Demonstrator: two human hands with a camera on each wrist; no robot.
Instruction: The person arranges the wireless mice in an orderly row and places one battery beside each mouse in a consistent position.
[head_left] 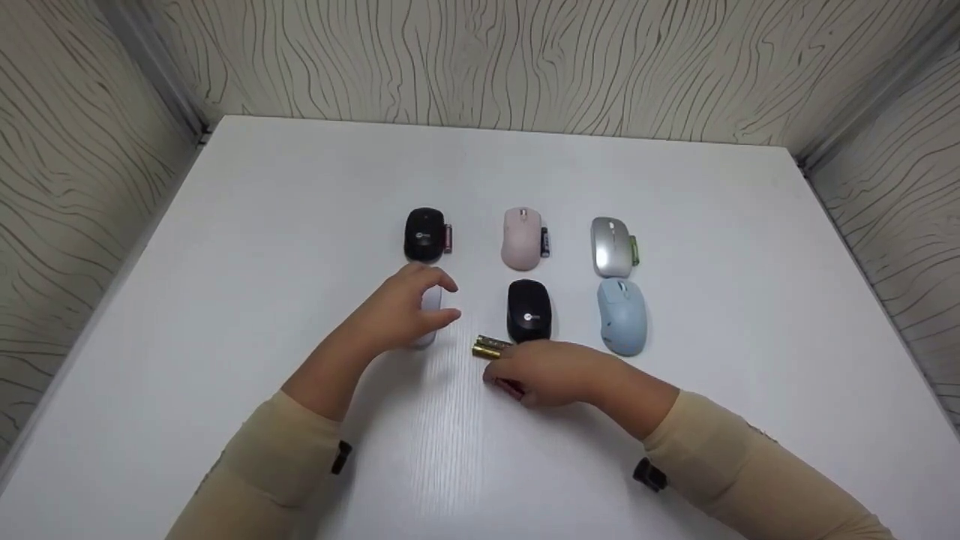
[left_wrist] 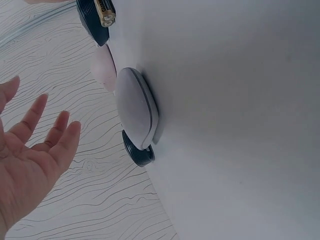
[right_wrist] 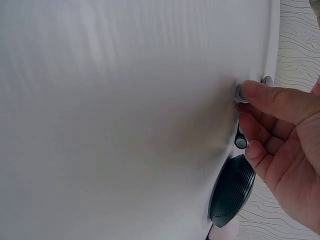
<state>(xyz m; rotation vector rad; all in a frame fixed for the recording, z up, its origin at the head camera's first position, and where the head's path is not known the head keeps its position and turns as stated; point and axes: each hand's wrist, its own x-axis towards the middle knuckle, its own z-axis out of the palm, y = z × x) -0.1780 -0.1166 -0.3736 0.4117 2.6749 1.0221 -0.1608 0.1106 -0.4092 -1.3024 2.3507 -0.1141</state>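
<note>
My right hand [head_left: 551, 371] pinches a red battery [head_left: 510, 387] between thumb and fingers, low over the table. In the right wrist view the battery's round end [right_wrist: 241, 93] shows beside the thumb. Just beyond that hand lie gold batteries [head_left: 489, 346], partly covered by it, in front of a black mouse [head_left: 529, 311]. My left hand [head_left: 405, 307] is spread, fingers and thumb apart with nothing between them, above a light grey mouse [head_left: 429, 304] that it mostly hides from the head view. The left wrist view shows this grey mouse [left_wrist: 135, 107] whole, apart from the hand [left_wrist: 40, 155].
Behind stand another black mouse [head_left: 425, 235] with a red battery [head_left: 448, 238], a pink mouse [head_left: 522, 240] with a dark battery [head_left: 545, 242], and a silver mouse [head_left: 611, 246] with a green battery [head_left: 634, 250]. A blue mouse [head_left: 622, 316] sits at right on the white table [head_left: 300, 187].
</note>
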